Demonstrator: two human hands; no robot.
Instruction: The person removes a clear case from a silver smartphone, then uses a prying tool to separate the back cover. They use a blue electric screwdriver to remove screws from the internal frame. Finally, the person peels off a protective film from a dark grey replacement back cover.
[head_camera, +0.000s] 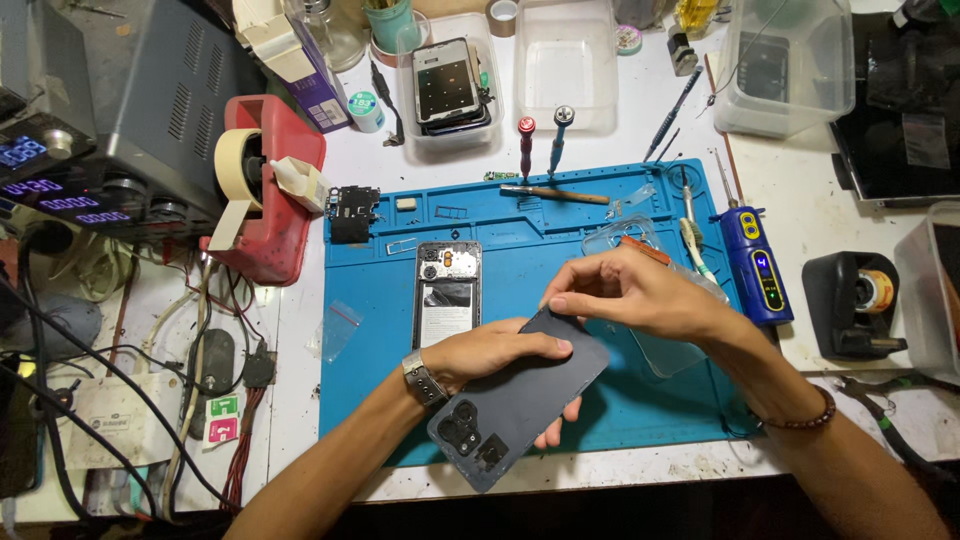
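Observation:
My left hand (500, 360) grips a dark grey phone back cover (525, 400) with camera holes at its near end, holding it tilted above the blue work mat (520, 225). My right hand (630, 295) pinches the cover's far top edge with thumb and fingers. An opened phone body (447, 290) with exposed insides lies flat on the mat just left of my hands. A clear phone case (655, 345) lies on the mat beneath my right hand.
A small circuit board (352, 212), two upright screwdrivers (527, 140), tweezers and a blue electric tool (760, 265) sit along the mat's edges. Plastic boxes (565, 60) stand behind. A power supply (90, 130), a red tape dispenser (270, 190) and cables crowd the left.

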